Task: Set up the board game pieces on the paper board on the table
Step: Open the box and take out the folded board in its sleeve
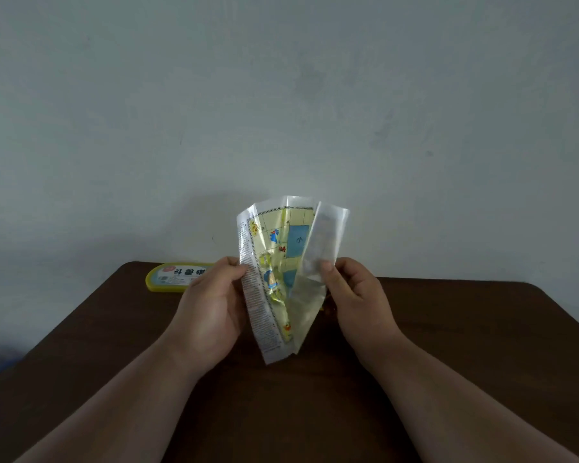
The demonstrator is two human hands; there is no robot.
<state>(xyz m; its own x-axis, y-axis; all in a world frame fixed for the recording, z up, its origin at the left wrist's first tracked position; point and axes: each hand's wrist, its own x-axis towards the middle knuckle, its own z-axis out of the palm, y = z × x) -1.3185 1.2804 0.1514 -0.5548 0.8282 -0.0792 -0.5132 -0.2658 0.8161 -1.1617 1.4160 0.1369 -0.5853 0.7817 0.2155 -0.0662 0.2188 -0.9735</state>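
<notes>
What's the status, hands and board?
Left hand and right hand pinch the folded paper board, held above the table. Unfolding not done. Yellow case behind, untouched.

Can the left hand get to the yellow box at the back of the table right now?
Probably not yet. The left hand is pinching one edge of the folded paper board, held above the table with the right hand. The yellow box lies just behind it with nothing between, once the hand lets go.
</notes>
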